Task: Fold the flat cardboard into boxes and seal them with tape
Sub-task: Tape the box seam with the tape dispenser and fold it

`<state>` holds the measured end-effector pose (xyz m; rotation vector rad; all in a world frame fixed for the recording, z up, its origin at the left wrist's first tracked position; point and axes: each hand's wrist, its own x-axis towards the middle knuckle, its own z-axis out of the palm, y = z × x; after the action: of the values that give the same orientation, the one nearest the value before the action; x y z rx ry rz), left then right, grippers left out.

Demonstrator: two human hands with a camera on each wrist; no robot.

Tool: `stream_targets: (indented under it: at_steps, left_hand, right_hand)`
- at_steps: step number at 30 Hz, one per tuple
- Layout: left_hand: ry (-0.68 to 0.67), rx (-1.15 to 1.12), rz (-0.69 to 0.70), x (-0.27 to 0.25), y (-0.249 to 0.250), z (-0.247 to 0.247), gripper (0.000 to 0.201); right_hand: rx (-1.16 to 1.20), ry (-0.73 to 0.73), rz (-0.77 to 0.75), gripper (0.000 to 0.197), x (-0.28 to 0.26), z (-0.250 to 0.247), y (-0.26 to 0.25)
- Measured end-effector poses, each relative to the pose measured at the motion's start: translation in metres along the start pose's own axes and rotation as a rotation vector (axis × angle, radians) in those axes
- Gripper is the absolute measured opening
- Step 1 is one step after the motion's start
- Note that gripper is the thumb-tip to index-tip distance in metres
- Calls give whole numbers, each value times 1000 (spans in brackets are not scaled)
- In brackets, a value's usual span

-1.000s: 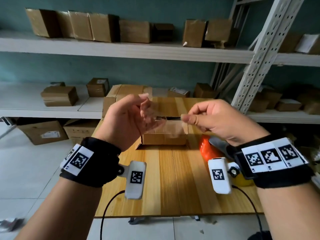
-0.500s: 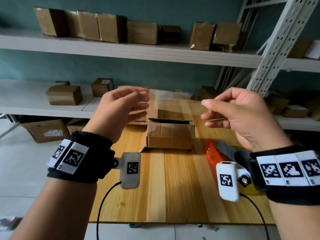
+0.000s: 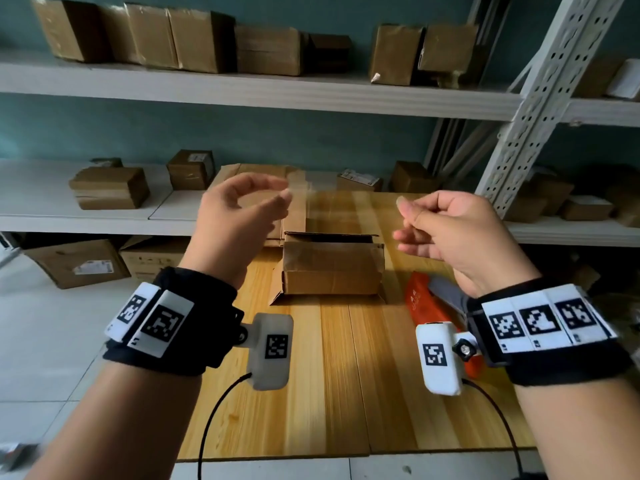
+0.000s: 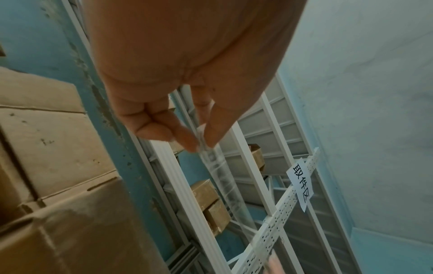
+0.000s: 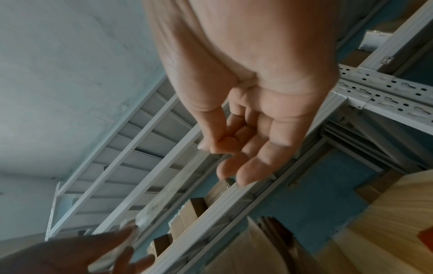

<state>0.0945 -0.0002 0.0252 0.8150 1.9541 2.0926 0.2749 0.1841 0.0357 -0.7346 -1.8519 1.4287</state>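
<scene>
Small brown cardboard box (image 3: 332, 268) folded on bench (image 3: 346, 393), untaped; left hand (image 3: 239, 216), right hand (image 3: 446, 230) each pinch clear tape strip (image 3: 311, 192) ends above it.

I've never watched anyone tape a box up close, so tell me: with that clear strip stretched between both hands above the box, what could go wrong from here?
1. The clear tape strip is pinched only at its ends by the left hand and right hand; slack could let it fold and stick to itself.
2. The cardboard box stands with its top flaps not closed flat, so the tape may land crooked or miss the seam.
3. Neither hand steadies the box, so pressing could shift it on the wooden table.
</scene>
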Motion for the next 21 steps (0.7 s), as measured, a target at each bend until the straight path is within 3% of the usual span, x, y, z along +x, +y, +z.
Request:
stream_targets:
  at_steps: [4, 8, 11, 14, 21]
  left_hand:
    - [5, -39, -43, 6, -5, -1, 2]
    - [-40, -242, -148, 13, -8, 2, 4]
    - [-84, -432, -164, 15, -13, 8, 13]
    - [-142, -561, -169, 15, -21, 17, 8]
    - [-106, -465, -293, 16, -46, 25, 6]
  right_hand:
    - [11, 4, -72, 15, 6, 4, 7]
    - [473, -91, 136, 11, 13, 11, 14]
    - [619, -123, 240, 12, 20, 17, 21]
    - [622, -103, 302, 9, 27, 21, 34]
    - [526, -86, 354, 10, 37, 18, 57]
